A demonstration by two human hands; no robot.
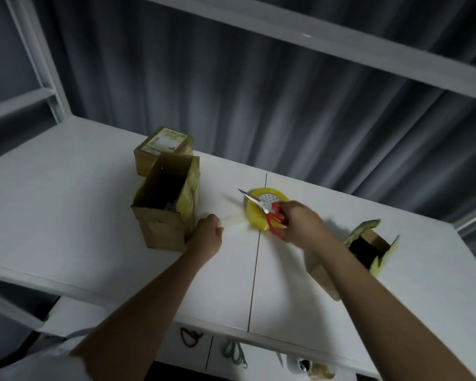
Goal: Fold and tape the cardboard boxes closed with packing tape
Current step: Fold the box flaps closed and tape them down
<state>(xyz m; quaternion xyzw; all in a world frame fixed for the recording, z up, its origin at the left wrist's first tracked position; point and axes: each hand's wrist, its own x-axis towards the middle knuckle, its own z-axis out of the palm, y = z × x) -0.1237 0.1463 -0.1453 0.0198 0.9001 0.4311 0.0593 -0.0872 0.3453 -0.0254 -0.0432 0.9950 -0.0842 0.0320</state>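
Head view. Step in hand, by the look of it: cutting a strip of tape off the roll. Left hand [207, 229] fisted, pinching the free end of a pale tape strip [235, 220] drawn out from the roll toward 9 o'clock. Right hand [302, 222] gripping red-handled scissors [270, 214], blades pointing to 10 o'clock across the yellow tape roll [259, 213], lying flat mid-worktop [66, 215]. Whether the blades are parted: cannot tell, blurred.

Next move probably: blades onto the strip near the roll, snip, then strip carried to the open box.

Open cardboard box [165, 207] upright at 9 o'clock of the roll, just beside the left hand, top flaps up, old yellowish tape on its side. Closed box [162, 149] right behind it at 12, label on top. Third box [368, 251] on its side at 4 o'clock of the roll, mouth open, partly hidden by the right forearm.
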